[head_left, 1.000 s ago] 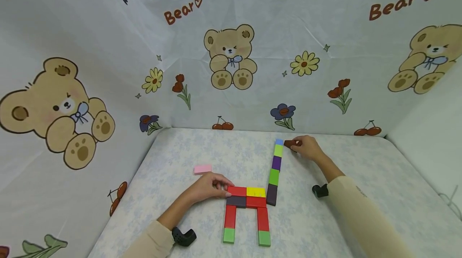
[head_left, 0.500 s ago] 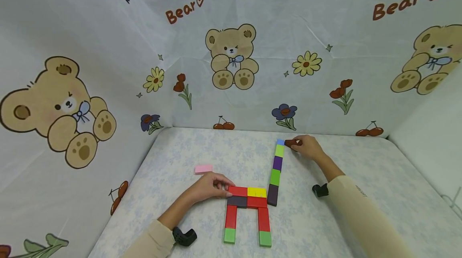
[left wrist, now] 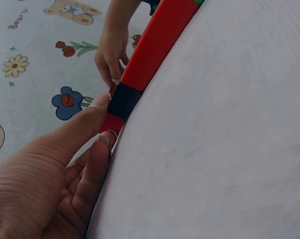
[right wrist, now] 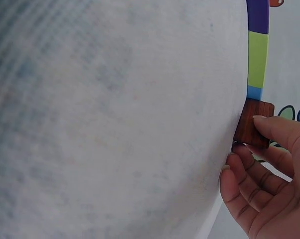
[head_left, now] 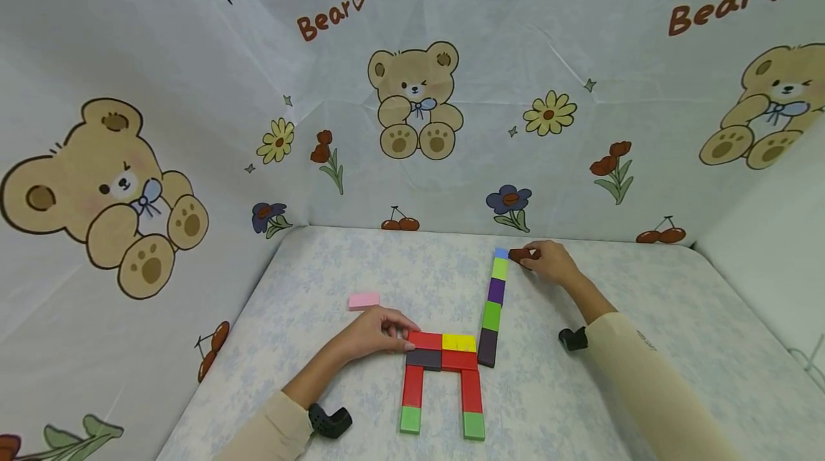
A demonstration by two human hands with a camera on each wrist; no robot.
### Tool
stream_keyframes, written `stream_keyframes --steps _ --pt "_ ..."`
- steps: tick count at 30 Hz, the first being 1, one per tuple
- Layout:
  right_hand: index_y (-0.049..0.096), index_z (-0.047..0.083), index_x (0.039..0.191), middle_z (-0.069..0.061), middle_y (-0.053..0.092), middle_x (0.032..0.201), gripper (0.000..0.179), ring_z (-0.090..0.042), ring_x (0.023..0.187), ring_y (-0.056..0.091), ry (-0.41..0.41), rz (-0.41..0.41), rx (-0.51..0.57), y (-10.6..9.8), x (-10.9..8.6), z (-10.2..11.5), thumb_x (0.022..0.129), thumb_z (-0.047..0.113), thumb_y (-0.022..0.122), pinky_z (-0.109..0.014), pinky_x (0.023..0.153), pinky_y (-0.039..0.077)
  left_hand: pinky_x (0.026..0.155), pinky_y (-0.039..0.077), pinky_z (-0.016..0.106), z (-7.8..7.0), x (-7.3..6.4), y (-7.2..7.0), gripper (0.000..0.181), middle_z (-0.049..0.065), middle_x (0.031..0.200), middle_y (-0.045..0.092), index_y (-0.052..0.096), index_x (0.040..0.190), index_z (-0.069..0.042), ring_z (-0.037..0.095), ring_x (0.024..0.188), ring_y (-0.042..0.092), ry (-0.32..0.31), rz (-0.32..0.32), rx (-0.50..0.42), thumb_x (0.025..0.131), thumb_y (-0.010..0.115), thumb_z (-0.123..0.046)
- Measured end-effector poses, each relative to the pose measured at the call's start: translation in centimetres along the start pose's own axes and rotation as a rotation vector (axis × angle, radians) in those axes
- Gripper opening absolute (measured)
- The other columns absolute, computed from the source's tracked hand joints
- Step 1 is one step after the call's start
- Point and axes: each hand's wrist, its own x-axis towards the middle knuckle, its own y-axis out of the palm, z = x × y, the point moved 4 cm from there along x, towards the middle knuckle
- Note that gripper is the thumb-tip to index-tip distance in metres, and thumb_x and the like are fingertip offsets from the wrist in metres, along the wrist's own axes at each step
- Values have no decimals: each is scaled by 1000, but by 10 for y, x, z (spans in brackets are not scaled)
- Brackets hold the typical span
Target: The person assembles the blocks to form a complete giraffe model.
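Note:
My right hand [head_left: 551,262] pinches a dark brown wood-grained block [right wrist: 254,122] between thumb and fingers, against the light blue block [right wrist: 255,92] at the far end of a slanted column. That column also has a lime block [head_left: 499,268], a purple block [head_left: 495,291], a green block [head_left: 492,316] and a dark block [head_left: 488,348]. My left hand [head_left: 374,333] holds the left end of a red block [head_left: 425,340], thumb and index finger on either side, the thumb also touching the dark grey block [head_left: 423,359]. Beside the red block lies a yellow one [head_left: 459,343].
Two red legs [head_left: 471,391] with green ends [head_left: 410,419] extend toward me from the central blocks. A loose pink block [head_left: 364,301] lies behind my left hand. Bear-printed cloth [head_left: 412,189] rises behind the table [head_left: 580,404]. Each wrist wears a black device [head_left: 330,421].
The view shifts slightly. The brown block has come marginally nearer the light blue block. My left hand keeps its place on the red block.

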Motion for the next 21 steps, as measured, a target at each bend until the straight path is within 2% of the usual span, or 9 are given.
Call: stream_keyframes --steps 4,9,16,21 --pt "62 -8 130 -27 66 109 44 -36 94 61 -3 0 -16 -1 -1 1 96 19 68 -47 79 53 61 46 23 0 0 0 23 -4 87 68 80 109 -25 10 69 57 3 -4 8 86 84 -26" --pt "61 -7 133 -26 66 111 46 -37 96 61 0 8 -29 -2 -2 2 96 20 68 -50 82 52 60 47 23 0 0 0 24 -4 87 69 80 109 -25 9 68 57 7 -6 6 85 84 -26" --pt "59 -7 136 -23 67 108 47 -34 94 61 -53 6 -59 -4 -1 3 97 19 68 -50 79 51 61 46 23 2 1 0 24 -5 87 69 80 108 -26 8 68 56 12 -4 0 85 85 -26" --pt "59 -7 135 -24 67 108 47 -35 95 61 -28 9 -57 -5 -2 5 97 20 68 -51 81 51 60 46 23 1 0 0 23 -4 86 68 80 108 -24 10 67 56 12 -9 0 85 85 -24"
